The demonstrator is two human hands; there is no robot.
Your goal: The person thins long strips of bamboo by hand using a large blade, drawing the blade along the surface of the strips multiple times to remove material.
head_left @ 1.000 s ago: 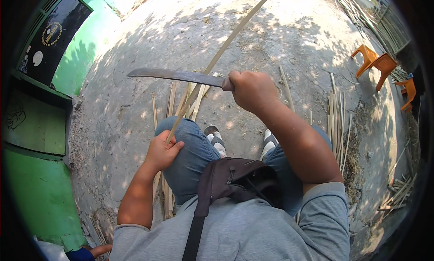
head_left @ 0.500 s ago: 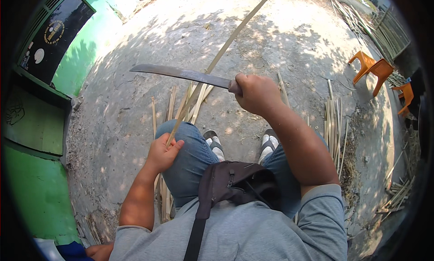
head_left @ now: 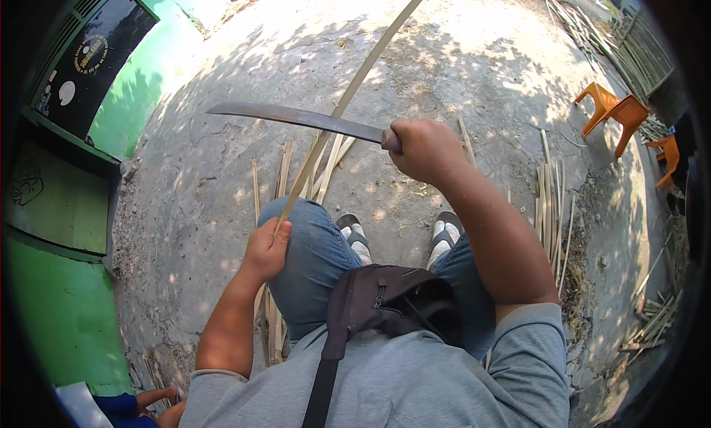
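- Long strip (head_left: 363, 76), the largest piece handled, ahead of the waist bag (head_left: 389, 298). Good work probably calls for holding it straight and steady, since so slender a piece is likely to flex or twist. Its long axis is oblique: the near end sits in the left hand (head_left: 266, 249), ahead and left of the bag; from there the strip points away and rightward, running out of view far ahead of the bag, so its far end is not shown.
- Knife (head_left: 300, 116), ahead of the bag, crossing the strip at a steep angle. A shallow, even tilt and light pressure should serve better than a forced stroke; whether the edge bites cannot be told. The tip points to the bag's left, the handle (head_left: 392, 139) to its right.
- Right hand (head_left: 424, 150), ahead and slightly right of the bag. Its fingers are curled tightly round the handle; a firm wrist would help to govern the tilt.
- Left hand, left of the bag and a little ahead, beside the left knee (head_left: 307, 235). Its fingers wrap the strip's near end, the thumb pressed along it. This grip is judged safest well apart from the edge, as here, and firm enough to prevent turning.
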